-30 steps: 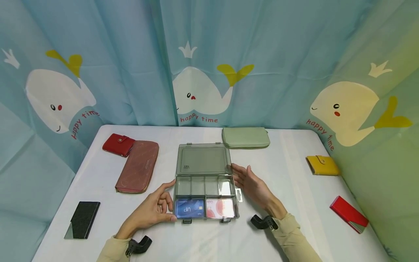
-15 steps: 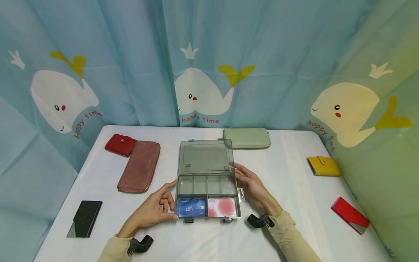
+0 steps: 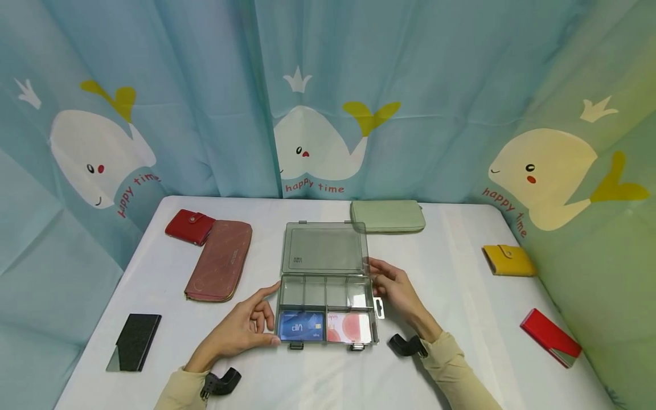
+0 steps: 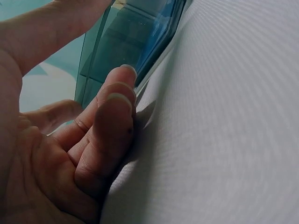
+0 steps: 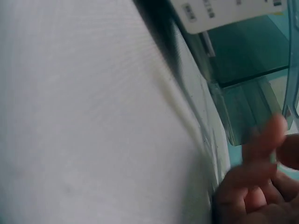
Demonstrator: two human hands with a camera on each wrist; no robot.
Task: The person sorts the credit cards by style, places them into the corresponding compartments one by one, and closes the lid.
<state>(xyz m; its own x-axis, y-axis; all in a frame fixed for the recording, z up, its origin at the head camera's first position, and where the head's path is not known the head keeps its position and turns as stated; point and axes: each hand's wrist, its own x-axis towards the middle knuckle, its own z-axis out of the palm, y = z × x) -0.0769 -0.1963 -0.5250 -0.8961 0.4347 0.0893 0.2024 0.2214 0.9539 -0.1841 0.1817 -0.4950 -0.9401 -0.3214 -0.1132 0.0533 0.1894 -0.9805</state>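
A smoky see-through compartment box (image 3: 326, 326) lies at mid-table, its lid (image 3: 325, 247) swung back away from the person. A blue VIP card (image 3: 301, 327) and a pink-and-white card (image 3: 348, 327) fill its two front compartments. My left hand (image 3: 238, 329) holds the box's left side, thumb at the front corner and index finger farther back; its other fingers (image 4: 110, 135) are curled beside the wall. On the right, my right hand (image 3: 402, 293) pinches the lid's edge near the hinge, partly hidden by it; its fingers (image 5: 259, 149) are blurred in the right wrist view.
A red snap wallet (image 3: 189, 226) and a brownish-red long wallet (image 3: 219, 262) lie at left, with a black card holder (image 3: 135, 341) nearer. A green wallet (image 3: 392, 216) is behind the lid. At right are a yellow wallet (image 3: 509, 260) and a red card case (image 3: 550, 337).
My right hand has closed in on the lid's right edge. The lid tilted up slightly, then came partly back down. My left hand has stayed at the box's left side.
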